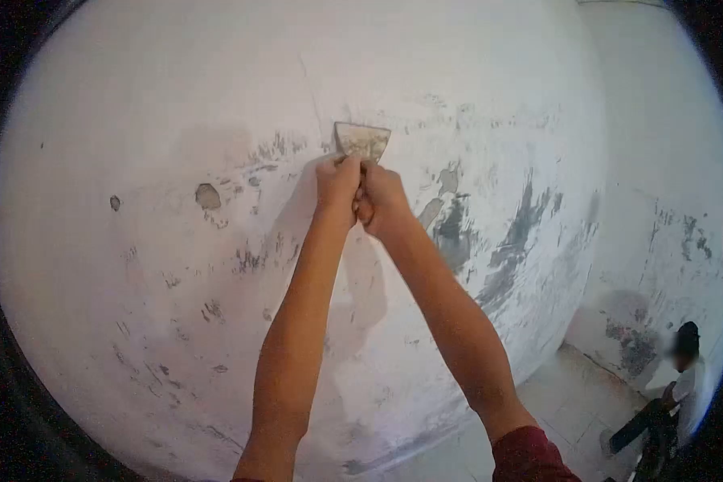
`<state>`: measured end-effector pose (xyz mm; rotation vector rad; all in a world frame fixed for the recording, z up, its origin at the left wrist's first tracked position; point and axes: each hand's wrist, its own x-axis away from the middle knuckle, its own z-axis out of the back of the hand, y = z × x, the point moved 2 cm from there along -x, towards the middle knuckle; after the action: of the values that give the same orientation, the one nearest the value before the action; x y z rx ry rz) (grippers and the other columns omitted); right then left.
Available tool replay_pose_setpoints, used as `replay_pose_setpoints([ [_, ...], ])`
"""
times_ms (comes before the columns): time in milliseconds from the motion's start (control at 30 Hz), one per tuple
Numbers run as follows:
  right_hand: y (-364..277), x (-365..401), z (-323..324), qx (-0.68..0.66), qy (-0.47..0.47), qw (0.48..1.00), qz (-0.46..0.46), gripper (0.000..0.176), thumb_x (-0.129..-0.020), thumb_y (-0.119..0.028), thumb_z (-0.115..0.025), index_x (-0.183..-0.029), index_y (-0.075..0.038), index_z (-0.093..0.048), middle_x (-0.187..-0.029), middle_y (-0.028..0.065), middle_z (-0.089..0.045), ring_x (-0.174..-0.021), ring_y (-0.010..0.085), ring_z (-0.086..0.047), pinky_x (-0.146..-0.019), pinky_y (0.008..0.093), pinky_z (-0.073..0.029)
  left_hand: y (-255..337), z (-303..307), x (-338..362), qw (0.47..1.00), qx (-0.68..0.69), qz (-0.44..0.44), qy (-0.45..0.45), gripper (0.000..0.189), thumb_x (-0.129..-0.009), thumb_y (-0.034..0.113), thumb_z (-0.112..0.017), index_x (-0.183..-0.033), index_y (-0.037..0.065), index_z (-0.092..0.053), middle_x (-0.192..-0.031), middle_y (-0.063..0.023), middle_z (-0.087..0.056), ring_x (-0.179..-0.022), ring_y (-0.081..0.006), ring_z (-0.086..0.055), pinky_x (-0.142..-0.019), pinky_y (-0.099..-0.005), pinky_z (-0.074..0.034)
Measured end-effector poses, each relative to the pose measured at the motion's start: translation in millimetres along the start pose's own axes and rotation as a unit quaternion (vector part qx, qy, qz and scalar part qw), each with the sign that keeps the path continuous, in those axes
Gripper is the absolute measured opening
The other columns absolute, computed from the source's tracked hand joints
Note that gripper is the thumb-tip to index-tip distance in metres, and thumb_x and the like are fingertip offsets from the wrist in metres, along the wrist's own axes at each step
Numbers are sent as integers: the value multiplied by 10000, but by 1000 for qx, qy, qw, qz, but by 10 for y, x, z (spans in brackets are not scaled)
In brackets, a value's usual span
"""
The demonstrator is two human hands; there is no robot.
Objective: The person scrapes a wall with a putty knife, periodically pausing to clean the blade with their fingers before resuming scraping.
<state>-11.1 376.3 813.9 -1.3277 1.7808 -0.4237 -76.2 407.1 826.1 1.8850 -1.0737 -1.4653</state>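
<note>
A scraper [363, 141] with a wide, stained metal blade is held up against the white wall [241, 72], blade edge upward. My left hand [339, 186] is closed round its handle from the left. From the right, my right hand [383, 195] is also wrapped round the handle, touching the left one. Most of the handle is hidden by the fingers. Around the blade the wall shows scuffs and dark marks, with a bare grey patch [208, 196] to the left and larger dark patches [455, 233] to the right.
At the lower right a person [689, 390] in a white top and dark cap sits near the side wall [659, 161], which has dark worn patches. Pale floor tiles [566, 402] show below, between the two walls.
</note>
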Motion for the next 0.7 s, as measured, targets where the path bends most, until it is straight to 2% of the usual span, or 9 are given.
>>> replay_pose_setpoints([
  [100,174,-138,50,76,22,994,75,277,-861,-259,-417,-743,-35,-529,-600,64,-496,-450,163,-467,-347,326,-366,-236,148,-189,996,-23,-80,-29,205,-756,211,-557,-845,30,-593,-757,-57,-561,-653,-161,-514,-549,-300,-427],
  [167,404,-400,161,242,2,940,239,363,-862,-270,-393,-694,24,-523,-629,110,-517,-493,211,-484,-452,364,-398,-54,53,185,999,16,14,-28,256,-781,246,-560,-909,26,-585,-811,-57,-570,-688,-171,-529,-589,-293,-446],
  [200,389,-167,157,180,52,962,200,369,-872,-251,-388,-693,41,-523,-602,106,-510,-488,198,-468,-471,347,-399,-191,185,164,981,-101,-133,-99,261,-822,244,-518,-949,23,-572,-856,-64,-572,-755,-172,-549,-645,-292,-467],
  [300,481,890,655,161,-43,986,-3,384,-906,-266,-382,-835,85,-521,-678,137,-526,-651,193,-477,-614,336,-415,-750,279,1030,996,63,-21,-60,343,-878,309,-455,-1046,18,-526,-964,-82,-562,-842,-158,-556,-706,-277,-478],
  [400,1573,2052,1975,320,-48,928,184,273,-869,-173,-452,-1003,52,-527,-838,230,-561,-757,291,-530,-730,360,-423,-1758,582,2516,979,-88,124,-136,456,-898,308,-409,-1248,17,-376,-1142,-127,-492,-1000,-212,-502,-823,-315,-431],
  [500,2282,4229,4248,582,-77,720,-370,216,-836,-176,-456,-912,13,-526,-830,205,-570,-829,365,-557,-726,436,-432,-3061,1696,4365,894,-202,368,-154,413,-889,304,-412,-1195,27,-402,-1110,-137,-507,-957,-241,-517,-792,-335,-444],
  [567,1934,6223,5452,654,-187,644,-349,215,-816,-176,-442,-898,1,-532,-794,199,-576,-780,339,-563,-676,468,-431,-3472,2682,5311,834,-254,482,-87,386,-883,301,-414,-1161,33,-419,-1089,-144,-516,-928,-260,-528,-771,-348,-453],
  [633,923,7704,5799,630,13,624,-461,223,-779,-215,-502,-856,-13,-555,-741,177,-584,-699,317,-569,-610,430,-450,-3344,3448,5990,775,-299,556,28,360,-877,299,-416,-1126,39,-437,-1067,-150,-526,-900,-279,-538,-750,-361,-462],
  [700,42,8913,5933,728,-66,535,-424,224,-777,-220,-474,-746,-20,-571,-621,159,-551,-605,321,-552,-575,445,-433,-3087,3845,6344,718,-353,581,152,335,-871,296,-419,-1091,46,-454,-1046,-156,-535,-871,-298,-549,-729,-374,-471],
])
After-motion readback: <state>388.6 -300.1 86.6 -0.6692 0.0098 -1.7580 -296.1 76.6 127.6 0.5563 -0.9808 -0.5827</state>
